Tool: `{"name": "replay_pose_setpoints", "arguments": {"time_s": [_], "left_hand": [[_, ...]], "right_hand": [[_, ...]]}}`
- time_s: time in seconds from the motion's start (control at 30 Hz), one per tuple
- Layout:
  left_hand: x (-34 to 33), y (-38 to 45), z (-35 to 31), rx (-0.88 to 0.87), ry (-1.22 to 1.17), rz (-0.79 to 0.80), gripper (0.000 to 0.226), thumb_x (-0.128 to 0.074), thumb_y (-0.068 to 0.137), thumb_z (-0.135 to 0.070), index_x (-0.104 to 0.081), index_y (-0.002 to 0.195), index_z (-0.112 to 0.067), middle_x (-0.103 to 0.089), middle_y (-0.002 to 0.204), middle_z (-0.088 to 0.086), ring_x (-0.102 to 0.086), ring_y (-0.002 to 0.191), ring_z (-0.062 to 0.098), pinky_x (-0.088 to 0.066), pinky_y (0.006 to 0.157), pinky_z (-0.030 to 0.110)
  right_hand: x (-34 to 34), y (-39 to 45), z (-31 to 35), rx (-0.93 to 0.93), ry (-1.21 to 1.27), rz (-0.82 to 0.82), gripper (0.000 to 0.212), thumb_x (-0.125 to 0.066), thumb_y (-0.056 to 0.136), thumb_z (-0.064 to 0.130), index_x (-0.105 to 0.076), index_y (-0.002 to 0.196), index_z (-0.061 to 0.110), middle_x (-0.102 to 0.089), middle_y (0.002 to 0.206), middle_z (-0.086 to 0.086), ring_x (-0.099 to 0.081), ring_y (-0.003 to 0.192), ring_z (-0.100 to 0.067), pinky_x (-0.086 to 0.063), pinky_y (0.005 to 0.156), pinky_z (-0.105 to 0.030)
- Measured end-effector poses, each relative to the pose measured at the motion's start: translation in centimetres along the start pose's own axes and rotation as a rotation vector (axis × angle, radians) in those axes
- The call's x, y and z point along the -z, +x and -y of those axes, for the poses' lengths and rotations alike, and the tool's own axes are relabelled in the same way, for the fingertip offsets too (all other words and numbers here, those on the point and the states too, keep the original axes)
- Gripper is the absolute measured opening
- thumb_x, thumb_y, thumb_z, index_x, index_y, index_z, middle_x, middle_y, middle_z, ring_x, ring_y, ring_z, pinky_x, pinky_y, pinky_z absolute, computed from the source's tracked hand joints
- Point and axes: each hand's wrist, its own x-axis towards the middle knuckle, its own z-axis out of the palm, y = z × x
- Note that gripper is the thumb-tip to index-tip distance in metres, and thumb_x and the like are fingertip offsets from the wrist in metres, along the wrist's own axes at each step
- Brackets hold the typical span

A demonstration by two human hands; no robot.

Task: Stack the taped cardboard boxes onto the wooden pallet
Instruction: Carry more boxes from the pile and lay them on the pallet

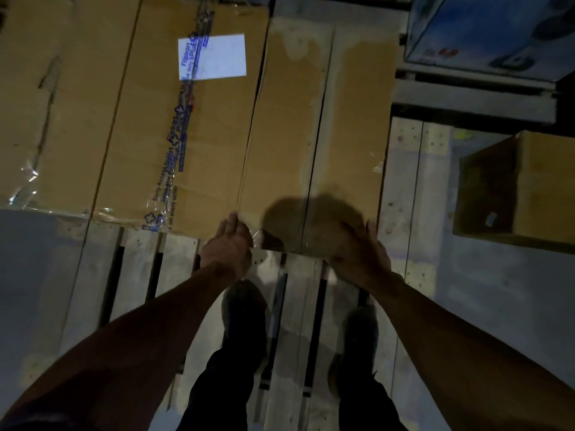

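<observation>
Cardboard at far left: a plain box (46,104) with loose clear tape at its near corner, partly cut off by the frame edge. Next to it, touching, a box with blue printed tape (186,135) and a white label (213,56) is laid flat on the wooden pallet (137,275). Just right of that, the near box (311,135) is set on the pallet, its top seam covered in clear tape. Left hand (228,245) is placed at the near-left corner of this box, fingers fairly straight against the edge. Right hand (357,253) is curled over the near-right corner, gripping it. Shoes (245,315) and dark trousers are seen on the pallet slats below. Further right, a separate brown box (516,191) is seen apart from the pallet, on the grey floor. Top right, a blue printed carton (491,32) is seen, blurred.
</observation>
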Motion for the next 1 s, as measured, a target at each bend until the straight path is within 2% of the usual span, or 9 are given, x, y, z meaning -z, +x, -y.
{"name": "replay_pose_setpoints", "arguments": {"time_s": [0.07, 0.13, 0.23, 0.33, 0.4, 0.47, 0.57, 0.77, 1.0], "left_hand": [[1.2, -0.5, -1.8, 0.063, -0.084, 0.004, 0.054, -0.039, 0.101, -0.024, -0.027, 0.150, -0.006, -0.011, 0.163, 0.012, -0.003, 0.151, 0.025, -0.014, 0.122, 0.035], [2.2, -1.3, -3.7, 0.128, -0.188, -0.045, 0.053, -0.035, 0.104, -0.024, -0.022, 0.151, -0.002, -0.014, 0.162, 0.013, -0.009, 0.150, 0.024, -0.012, 0.120, 0.031], [3.2, -3.6, -6.2, 0.178, -0.268, -0.152, 0.049, -0.038, 0.103, -0.028, -0.033, 0.147, -0.005, -0.030, 0.156, 0.013, -0.024, 0.145, 0.024, -0.021, 0.117, 0.032], [3.8, -6.7, -8.6, 0.199, -0.379, -0.219, 0.044, -0.048, 0.099, -0.028, -0.046, 0.138, -0.007, -0.047, 0.144, 0.011, -0.041, 0.134, 0.024, -0.035, 0.112, 0.036], [4.3, -9.4, -10.7, 0.223, -0.449, -0.241, 0.047, -0.050, 0.099, -0.030, -0.046, 0.139, -0.006, -0.049, 0.142, 0.011, -0.043, 0.132, 0.025, -0.035, 0.111, 0.035], [4.3, -11.8, -12.5, 0.243, -0.508, -0.248, 0.047, -0.051, 0.098, -0.032, -0.049, 0.137, -0.005, -0.051, 0.140, 0.012, -0.047, 0.130, 0.026, -0.037, 0.108, 0.034], [3.8, -15.6, -14.1, 0.267, -0.543, -0.221, 0.048, -0.053, 0.098, -0.035, -0.051, 0.137, -0.008, -0.053, 0.139, 0.010, -0.049, 0.128, 0.025, -0.039, 0.107, 0.034], [0.1, -21.1, -13.8, 0.292, -0.587, -0.219, 0.044, -0.055, 0.097, -0.031, -0.052, 0.136, -0.009, -0.053, 0.139, 0.009, -0.050, 0.127, 0.023, -0.039, 0.106, 0.032], [-3.7, -26.7, -11.1, 0.106, -0.540, -0.332, 0.044, -0.054, 0.097, -0.029, -0.054, 0.134, -0.005, -0.057, 0.135, 0.014, -0.053, 0.124, 0.028, -0.041, 0.104, 0.035]], "right_hand": [[0.2, -0.2, -0.6, 0.031, 0.033, -0.037, 0.068, -0.053, 0.087, 0.035, -0.041, 0.150, 0.012, -0.028, 0.158, -0.016, -0.027, 0.144, -0.041, -0.044, 0.102, -0.054], [0.7, -0.5, -0.9, 0.065, -0.020, -0.051, 0.069, -0.047, 0.090, 0.042, -0.038, 0.151, 0.012, -0.026, 0.159, -0.014, -0.025, 0.146, -0.037, -0.045, 0.102, -0.053], [2.7, -3.1, -0.3, 0.044, -0.029, -0.031, 0.067, -0.050, 0.100, 0.039, -0.022, 0.157, 0.018, -0.015, 0.163, -0.007, -0.018, 0.149, -0.031, -0.036, 0.112, -0.049], [4.8, -7.2, 0.5, -0.007, 0.080, -0.005, 0.061, -0.048, 0.102, 0.040, -0.024, 0.155, 0.024, -0.023, 0.162, -0.003, -0.024, 0.148, -0.025, -0.034, 0.115, -0.043], [6.3, -10.4, 1.1, -0.023, 0.141, -0.009, 0.055, -0.049, 0.102, 0.037, -0.031, 0.152, 0.024, -0.034, 0.156, -0.001, -0.033, 0.142, -0.022, -0.036, 0.112, -0.037], [7.3, -13.1, 1.7, -0.042, 0.166, -0.020, 0.055, -0.050, 0.102, 0.036, -0.033, 0.152, 0.022, -0.038, 0.154, -0.001, -0.035, 0.141, -0.021, -0.033, 0.110, -0.033], [8.4, -16.9, 2.1, -0.036, 0.206, -0.042, 0.057, -0.053, 0.100, 0.037, -0.034, 0.151, 0.021, -0.041, 0.153, 0.000, -0.037, 0.141, -0.020, -0.036, 0.113, -0.037], [9.2, -22.1, 1.3, -0.020, 0.247, -0.140, 0.056, -0.054, 0.098, 0.042, -0.040, 0.148, 0.021, -0.050, 0.145, -0.003, -0.046, 0.133, -0.020, -0.044, 0.106, -0.037], [6.9, -29.6, 1.8, -0.032, 0.222, -0.313, 0.051, -0.054, 0.099, 0.039, -0.048, 0.143, 0.014, -0.053, 0.143, -0.006, -0.049, 0.131, -0.026, -0.040, 0.104, -0.034]]}}
